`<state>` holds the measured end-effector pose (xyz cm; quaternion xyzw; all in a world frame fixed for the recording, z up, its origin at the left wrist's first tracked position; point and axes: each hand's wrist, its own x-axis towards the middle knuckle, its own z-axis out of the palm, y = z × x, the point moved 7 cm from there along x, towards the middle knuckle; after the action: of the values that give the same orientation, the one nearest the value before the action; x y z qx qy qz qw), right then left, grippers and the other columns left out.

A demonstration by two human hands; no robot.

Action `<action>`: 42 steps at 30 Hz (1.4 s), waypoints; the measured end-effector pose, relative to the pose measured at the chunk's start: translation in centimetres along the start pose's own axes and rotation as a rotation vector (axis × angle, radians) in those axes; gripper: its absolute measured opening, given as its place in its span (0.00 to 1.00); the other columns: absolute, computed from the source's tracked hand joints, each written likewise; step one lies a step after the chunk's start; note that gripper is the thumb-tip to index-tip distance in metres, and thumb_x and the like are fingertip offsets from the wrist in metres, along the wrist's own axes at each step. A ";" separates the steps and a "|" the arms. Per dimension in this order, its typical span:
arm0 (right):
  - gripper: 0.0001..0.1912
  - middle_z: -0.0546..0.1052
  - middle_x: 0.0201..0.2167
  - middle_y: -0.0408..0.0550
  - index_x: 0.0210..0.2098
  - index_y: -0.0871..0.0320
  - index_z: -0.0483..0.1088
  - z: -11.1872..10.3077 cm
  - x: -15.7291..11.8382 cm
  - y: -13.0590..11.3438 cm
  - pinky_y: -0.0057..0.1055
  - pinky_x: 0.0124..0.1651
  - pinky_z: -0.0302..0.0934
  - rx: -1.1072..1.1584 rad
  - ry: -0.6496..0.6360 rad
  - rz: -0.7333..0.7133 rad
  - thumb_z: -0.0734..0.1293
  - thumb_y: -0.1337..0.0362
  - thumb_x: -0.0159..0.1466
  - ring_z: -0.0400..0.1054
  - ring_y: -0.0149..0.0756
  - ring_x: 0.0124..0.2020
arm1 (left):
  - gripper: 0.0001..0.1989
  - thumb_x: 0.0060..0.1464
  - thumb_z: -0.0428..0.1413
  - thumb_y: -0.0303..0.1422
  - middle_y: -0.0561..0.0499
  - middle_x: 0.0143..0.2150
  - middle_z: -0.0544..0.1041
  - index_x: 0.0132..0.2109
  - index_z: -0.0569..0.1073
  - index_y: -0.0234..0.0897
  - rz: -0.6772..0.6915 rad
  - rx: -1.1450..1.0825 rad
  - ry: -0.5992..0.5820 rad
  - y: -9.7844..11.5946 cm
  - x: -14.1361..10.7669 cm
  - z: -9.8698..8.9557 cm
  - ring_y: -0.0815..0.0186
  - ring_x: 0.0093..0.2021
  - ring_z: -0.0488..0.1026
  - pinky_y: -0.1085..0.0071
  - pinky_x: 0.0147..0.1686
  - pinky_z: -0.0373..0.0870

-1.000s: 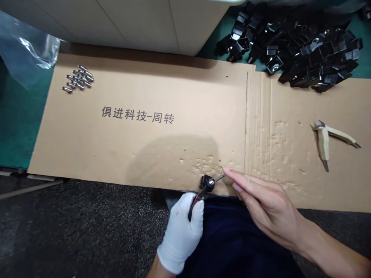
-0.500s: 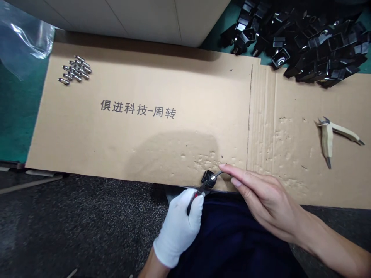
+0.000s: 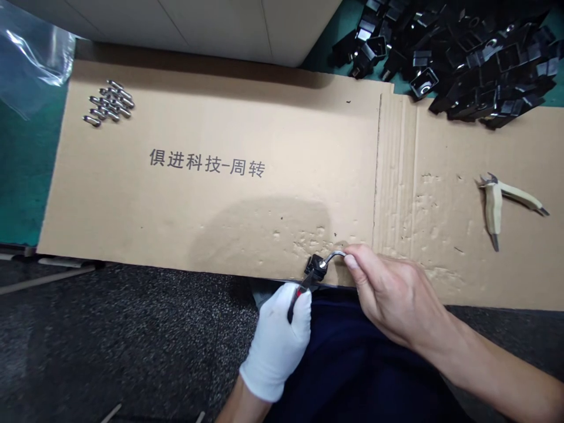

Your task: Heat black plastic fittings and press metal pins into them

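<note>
My left hand [image 3: 277, 341], in a white glove, is closed around pliers [image 3: 304, 288] with a bit of red on their handle. Their dark jaws meet a small black part [image 3: 315, 267] at the cardboard's near edge. My right hand [image 3: 392, 294] is bare and pinches the outer end of a bent metal hex key [image 3: 333, 256]. The key's other end reaches down to a shiny metal spot on the black part. Whether it sits inside a socket there is too small to tell.
Cardboard [image 3: 211, 223] with printed characters covers the bench. Small metal cylinders [image 3: 110, 103] lie grouped at the far left, near a clear plastic bag [image 3: 37, 53]. Many black housings [image 3: 476, 70] are heaped at the back right. Cream-handled nippers [image 3: 493, 205] lie at the right.
My right hand's fingers have gone from stretched along the hex key to curled round its outer end, and the key has turned. My left hand still holds the pliers at the black part.
</note>
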<state>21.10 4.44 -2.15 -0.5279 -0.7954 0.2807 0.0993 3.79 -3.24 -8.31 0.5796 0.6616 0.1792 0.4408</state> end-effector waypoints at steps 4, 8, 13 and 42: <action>0.14 0.67 0.22 0.39 0.35 0.54 0.66 0.1 0.4 0.2 0.35 0.27 0.49 -0.029 -0.033 0.050 0.57 0.62 0.77 0.62 0.33 0.20 | 0.14 0.71 0.46 0.36 0.49 0.33 0.78 0.37 0.70 0.40 0.004 0.041 0.043 0.0 -0.1 0.2 0.62 0.33 0.76 0.68 0.36 0.68; 0.14 0.66 0.22 0.39 0.34 0.53 0.63 0.1 0.7 0.3 0.35 0.27 0.46 -0.026 -0.060 0.066 0.56 0.61 0.78 0.61 0.33 0.19 | 0.14 0.71 0.46 0.37 0.49 0.34 0.78 0.38 0.71 0.40 0.010 0.068 0.066 -0.1 -0.3 0.4 0.61 0.34 0.76 0.68 0.36 0.69; 0.14 0.63 0.21 0.37 0.35 0.52 0.60 0.2 1.1 0.7 0.36 0.27 0.44 0.056 -0.199 0.137 0.53 0.59 0.78 0.60 0.34 0.19 | 0.12 0.71 0.46 0.36 0.49 0.36 0.79 0.41 0.71 0.40 0.004 0.090 0.077 -0.1 -0.5 0.4 0.61 0.35 0.77 0.68 0.38 0.70; 0.17 0.62 0.24 0.36 0.34 0.53 0.61 0.0 1.0 0.3 0.36 0.31 0.50 0.618 -0.360 0.251 0.54 0.58 0.79 0.56 0.31 0.24 | 0.15 0.71 0.45 0.37 0.49 0.33 0.76 0.36 0.69 0.40 -0.072 -0.045 -0.033 -0.3 -0.2 0.3 0.63 0.33 0.73 0.68 0.35 0.66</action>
<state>20.94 5.45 -2.46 -0.5085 -0.6069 0.6058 0.0775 3.88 -3.58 -8.63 0.5482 0.6706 0.1686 0.4706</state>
